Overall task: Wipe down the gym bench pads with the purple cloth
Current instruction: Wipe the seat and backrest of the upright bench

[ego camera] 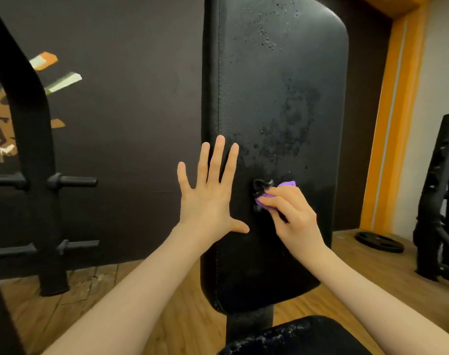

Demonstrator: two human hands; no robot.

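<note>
The upright black back pad [277,124], mottled with damp patches, stands on a wooden floor [90,290] before a dark wall, with a black rack [39,175] at left. The left hand [208,198] lies flat and spread against the pad's edge. The right hand [292,213] pinches the bunched purple cloth [265,198] against the pad's middle, above the seat pad [295,336].

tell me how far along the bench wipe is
Done: nothing looks clearly finished. In hand: the right hand presses the purple cloth on the lower middle of the upright back pad, the left hand flat against its edge. Left: speckled marks above the cloth, and the flecked seat pad.
</note>
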